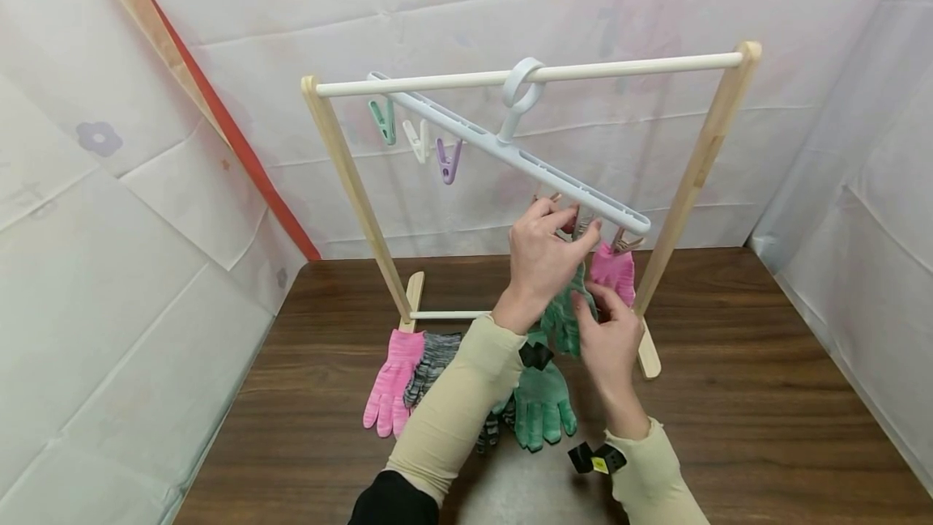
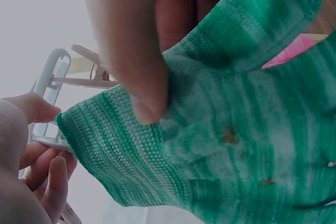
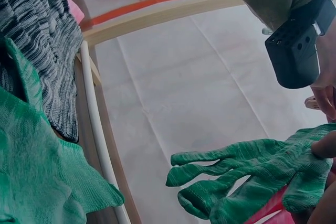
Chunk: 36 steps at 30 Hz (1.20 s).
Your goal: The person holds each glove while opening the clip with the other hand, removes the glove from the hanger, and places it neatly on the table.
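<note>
A green striped knit glove (image 1: 567,318) hangs below the right end of a pale blue clip hanger (image 1: 477,134). My left hand (image 1: 543,253) holds a greyish clothespin (image 1: 582,225) under the hanger bar, its fingertips at the glove's cuff (image 2: 100,121). Lower down, my right hand (image 1: 611,339) pinches the same glove, thumb (image 2: 149,100) on its front and fingers behind. Whether the clothespin grips the cuff is hard to see. Beside it, a pink glove (image 1: 614,272) hangs from a brownish clothespin (image 1: 627,241).
The hanger hooks over the white rail (image 1: 634,66) of a wooden stand. Green (image 1: 383,121), white (image 1: 418,141) and purple (image 1: 448,160) clothespins hang on its left half. On the table (image 1: 291,428) lie pink (image 1: 394,383), grey-black (image 1: 436,359) and green (image 1: 543,403) gloves.
</note>
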Each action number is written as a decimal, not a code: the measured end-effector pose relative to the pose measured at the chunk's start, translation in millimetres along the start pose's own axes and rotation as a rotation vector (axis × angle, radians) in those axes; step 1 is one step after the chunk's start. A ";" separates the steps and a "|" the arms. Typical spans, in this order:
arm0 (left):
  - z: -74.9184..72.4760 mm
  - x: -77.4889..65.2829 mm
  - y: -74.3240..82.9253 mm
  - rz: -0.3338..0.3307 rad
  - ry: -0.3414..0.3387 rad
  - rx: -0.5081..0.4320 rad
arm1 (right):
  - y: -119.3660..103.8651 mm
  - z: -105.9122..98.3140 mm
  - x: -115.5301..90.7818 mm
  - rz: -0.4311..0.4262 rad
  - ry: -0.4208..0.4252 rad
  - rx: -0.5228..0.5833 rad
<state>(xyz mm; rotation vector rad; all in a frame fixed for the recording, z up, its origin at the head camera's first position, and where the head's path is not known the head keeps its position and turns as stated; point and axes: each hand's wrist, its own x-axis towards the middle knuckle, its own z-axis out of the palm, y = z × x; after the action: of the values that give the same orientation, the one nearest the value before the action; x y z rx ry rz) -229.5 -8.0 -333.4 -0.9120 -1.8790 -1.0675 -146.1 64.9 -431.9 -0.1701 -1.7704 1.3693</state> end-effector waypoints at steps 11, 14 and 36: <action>-2.0 0.8 1.9 0.009 -0.009 0.041 | 5.1 -5.5 -1.8 0.047 0.004 -0.024; -1.8 0.4 1.7 0.005 -0.013 0.043 | 5.6 -7.2 -2.0 0.056 0.004 -0.039; -0.5 0.1 0.2 -0.002 -0.019 0.021 | 9.2 -12.8 -3.4 0.082 -0.047 -0.069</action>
<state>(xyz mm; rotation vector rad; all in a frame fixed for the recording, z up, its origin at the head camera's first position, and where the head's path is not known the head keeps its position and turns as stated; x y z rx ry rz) -229.3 -8.4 -333.1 -0.9116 -1.9037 -1.0421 -138.6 75.7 -441.2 -0.2524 -1.8693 1.3809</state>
